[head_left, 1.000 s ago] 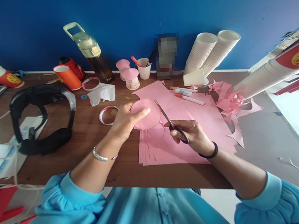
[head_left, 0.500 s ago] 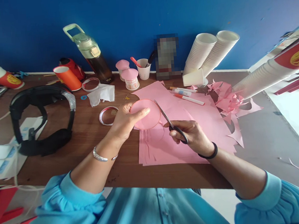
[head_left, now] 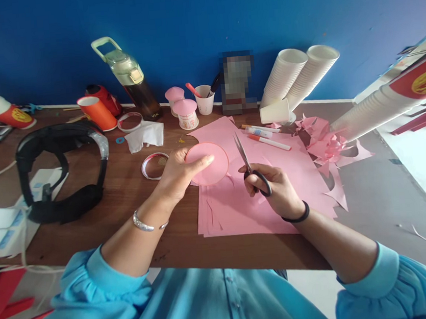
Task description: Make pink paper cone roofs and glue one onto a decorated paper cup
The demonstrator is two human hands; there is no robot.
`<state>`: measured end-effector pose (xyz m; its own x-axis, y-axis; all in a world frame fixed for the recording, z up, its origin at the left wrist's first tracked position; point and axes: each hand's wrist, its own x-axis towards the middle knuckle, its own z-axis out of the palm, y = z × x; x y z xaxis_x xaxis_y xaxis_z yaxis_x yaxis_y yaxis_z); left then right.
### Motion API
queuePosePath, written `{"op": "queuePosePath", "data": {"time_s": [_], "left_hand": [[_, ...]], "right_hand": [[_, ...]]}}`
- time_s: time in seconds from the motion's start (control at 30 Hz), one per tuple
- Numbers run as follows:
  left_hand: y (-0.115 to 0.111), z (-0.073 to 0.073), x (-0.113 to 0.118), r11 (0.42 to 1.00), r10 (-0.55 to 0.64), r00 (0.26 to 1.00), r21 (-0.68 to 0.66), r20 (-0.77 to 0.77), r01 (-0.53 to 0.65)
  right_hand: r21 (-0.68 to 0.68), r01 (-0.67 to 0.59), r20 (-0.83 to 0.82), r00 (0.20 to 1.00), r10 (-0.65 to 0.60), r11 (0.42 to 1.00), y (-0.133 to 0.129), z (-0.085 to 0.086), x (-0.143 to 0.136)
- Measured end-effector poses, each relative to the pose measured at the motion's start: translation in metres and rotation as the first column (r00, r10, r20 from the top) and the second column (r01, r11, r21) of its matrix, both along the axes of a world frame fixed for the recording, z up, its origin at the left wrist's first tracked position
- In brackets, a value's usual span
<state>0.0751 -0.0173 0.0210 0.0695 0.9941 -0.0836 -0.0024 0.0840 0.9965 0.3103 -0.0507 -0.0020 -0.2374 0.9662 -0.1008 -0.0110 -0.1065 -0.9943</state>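
Note:
A round pink paper disc (head_left: 214, 171) with a darker outlined edge is held by my left hand (head_left: 179, 174), thumb flat on top and fingers hidden beneath. My right hand (head_left: 272, 182) is closed around the black handles of a pair of scissors (head_left: 243, 152). The blades point up and away, close together, a short way right of the disc and apart from it. Beneath both hands lies a stack of pink paper sheets (head_left: 232, 217). A thin pink strip shows by the disc's lower right edge.
Pink scraps (head_left: 325, 141) are heaped at the right beside stacked paper cups (head_left: 284, 77). Markers (head_left: 270, 141) lie on the paper. Behind stand two small cup houses (head_left: 186, 115), a cup of pens (head_left: 205, 101) and a bottle (head_left: 133, 82). A black headset (head_left: 65, 210) and tape rolls (head_left: 155, 166) are left.
My right hand has moved slightly right with the scissors, and their blades have turned more upright, away from the disc's edge. My left hand and the disc stay almost still.

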Motion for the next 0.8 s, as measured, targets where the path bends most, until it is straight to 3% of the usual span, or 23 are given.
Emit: {"op": "queuePosePath", "data": {"time_s": [0.37,0.5,0.63,0.8], "left_hand": [[-0.004,0.002,0.001,0.998,-0.047,0.992,0.043,-0.121,0.052],[-0.002,-0.004,0.0,0.997,-0.067,0.988,0.018,-0.139,0.07],[0.01,-0.019,0.0,0.996,0.049,0.998,0.07,0.027,-0.05],[0.026,-0.036,0.001,0.984,0.157,0.947,0.041,0.281,-0.176]], "right_hand": [[0.037,0.095,-0.022,0.995,-0.094,0.995,0.002,-0.004,-0.002],[0.047,0.097,-0.012,0.995,-0.096,0.994,0.003,-0.004,-0.001],[0.176,0.128,0.046,0.989,-0.138,0.976,0.005,-0.005,0.002],[0.453,0.129,0.21,0.946,-0.246,0.882,0.008,-0.003,0.004]]}}
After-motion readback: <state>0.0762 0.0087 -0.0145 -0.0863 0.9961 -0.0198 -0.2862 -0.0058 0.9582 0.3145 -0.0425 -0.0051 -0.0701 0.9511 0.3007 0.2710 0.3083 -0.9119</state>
